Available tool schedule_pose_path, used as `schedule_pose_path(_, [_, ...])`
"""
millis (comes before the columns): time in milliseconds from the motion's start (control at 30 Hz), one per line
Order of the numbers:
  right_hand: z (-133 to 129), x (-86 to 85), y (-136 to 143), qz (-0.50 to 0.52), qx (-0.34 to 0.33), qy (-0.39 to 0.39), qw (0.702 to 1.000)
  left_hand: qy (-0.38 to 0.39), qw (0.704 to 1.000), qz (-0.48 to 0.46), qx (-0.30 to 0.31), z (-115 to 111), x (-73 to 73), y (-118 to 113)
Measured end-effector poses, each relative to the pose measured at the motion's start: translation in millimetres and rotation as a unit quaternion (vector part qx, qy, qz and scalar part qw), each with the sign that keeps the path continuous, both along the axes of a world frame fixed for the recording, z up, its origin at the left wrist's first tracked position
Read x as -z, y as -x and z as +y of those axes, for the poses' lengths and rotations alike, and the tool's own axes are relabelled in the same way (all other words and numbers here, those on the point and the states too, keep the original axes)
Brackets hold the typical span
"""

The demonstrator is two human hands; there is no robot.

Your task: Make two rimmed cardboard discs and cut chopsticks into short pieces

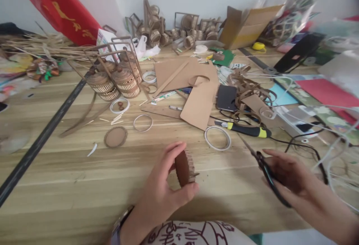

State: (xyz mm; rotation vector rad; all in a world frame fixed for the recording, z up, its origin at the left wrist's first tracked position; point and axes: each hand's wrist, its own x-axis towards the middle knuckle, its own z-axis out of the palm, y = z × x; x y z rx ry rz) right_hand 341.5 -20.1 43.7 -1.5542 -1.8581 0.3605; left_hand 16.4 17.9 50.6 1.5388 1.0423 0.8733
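Note:
My left hand [161, 187] is closed on a small round cardboard lid [182, 168], held on edge between thumb and fingers. The lid has a flat brown face and a ridged, corrugated rim, with a small pointed bit sticking out near my thumb. My right hand [298, 179] grips black-handled scissors [267, 175], blades pointing up and left, away from the lid. On the table to the left lies a similar round cardboard disc [115, 137] with a ridged edge. Between it and the hands is a thin ring [143, 122]. A white tape roll [217, 138] lies beyond the hands.
A yellow-black utility knife [246, 129] lies beyond the scissors, beside a dark phone [226, 97] and cardboard sheets [200, 103]. Small handled slatted baskets [125, 80] stand at left. Curled cardboard strips [255, 86], cables and an open carton [246, 26] crowd the right and back.

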Motion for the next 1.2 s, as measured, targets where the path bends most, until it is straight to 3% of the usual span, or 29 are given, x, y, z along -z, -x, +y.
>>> schedule_pose_path(133, [10.9, -16.2, 51.5, -0.056, -0.136, 0.037, 0.988, 0.013, 1.000, -0.028, -0.005, 0.2, -1.8, -0.3])
schedule_pose_path(300, [29.6, -23.2, 81.2, -0.051, -0.192, -0.012, 0.980, 0.014, 0.999, -0.029, -0.005, -1.0, -0.2, 2.2])
schedule_pose_path(467, [39.3, -23.8, 82.5, -0.074, -0.228, -0.006, 0.971, -0.011, 1.000, -0.002, 0.000, 1.7, 0.1, 3.2])
schedule_pose_path(733, [46.7, -26.5, 80.8, -0.169, -0.246, -0.097, 0.949, -0.006, 1.000, 0.021, 0.019, 6.0, -0.2, 1.6])
schedule_pose_path(1200, [52.2, -33.7, 77.1, -0.213, -0.286, -0.119, 0.927, 0.018, 0.999, -0.005, 0.027, 4.4, -1.1, -1.2])
